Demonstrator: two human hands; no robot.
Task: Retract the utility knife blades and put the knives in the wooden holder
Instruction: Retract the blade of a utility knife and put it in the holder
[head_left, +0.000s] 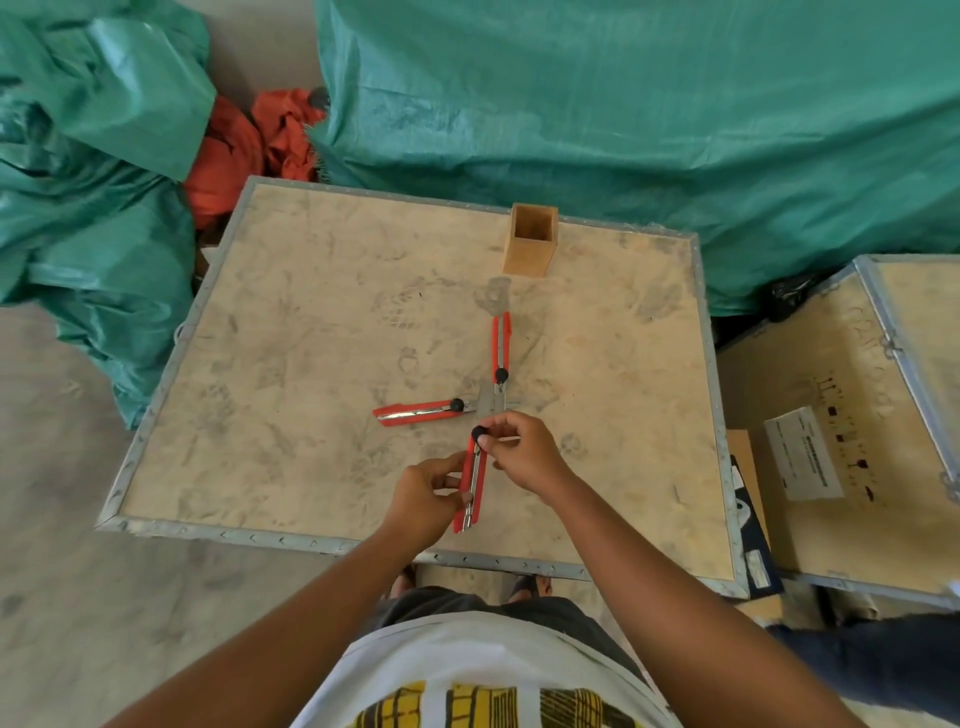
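Observation:
Three red utility knives with black knobs are on the wooden crate top (311, 322). One knife (502, 345) lies pointing toward me and another (415, 411) lies crosswise to the left; their extended blades meet near the middle. The third knife (474, 483) is held in both hands: my left hand (426, 493) grips its lower body, and my right hand (522, 457) pinches near its black knob at the top. An open, square wooden holder (531, 241) stands upright at the crate's far edge, with nothing visible inside.
Green tarpaulins (623, 114) cover bulky things behind and to the left of the crate. An orange cloth (234, 150) lies between them. A second metal-edged crate (857, 441) with a white label stands at the right.

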